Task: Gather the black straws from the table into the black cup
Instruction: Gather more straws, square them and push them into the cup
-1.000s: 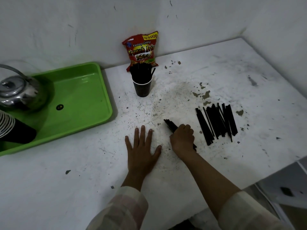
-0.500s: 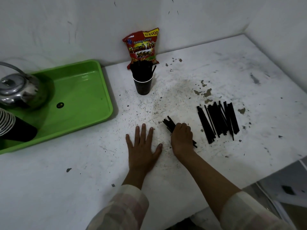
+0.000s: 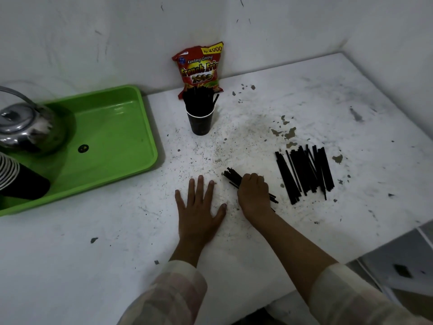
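A black cup (image 3: 202, 121) stands upright near the back of the white table, with several black straws (image 3: 198, 99) sticking out of it. My right hand (image 3: 253, 195) is closed around a small bundle of black straws (image 3: 232, 175) that lies low on the table, its ends poking out on both sides of the fist. A loose pile of several black straws (image 3: 304, 173) lies to the right of that hand. My left hand (image 3: 199, 207) rests flat on the table, fingers spread, holding nothing.
A red French fries snack bag (image 3: 199, 66) leans on the wall behind the cup. A green tray (image 3: 121, 137) at the left holds a metal kettle (image 3: 25, 125) and a dark striped object (image 3: 14, 181). The table's front right edge (image 3: 351, 261) drops off.
My right hand has stayed closed on the bundle and shifted only slightly. The left hand stays flat. The view has tilted a little.
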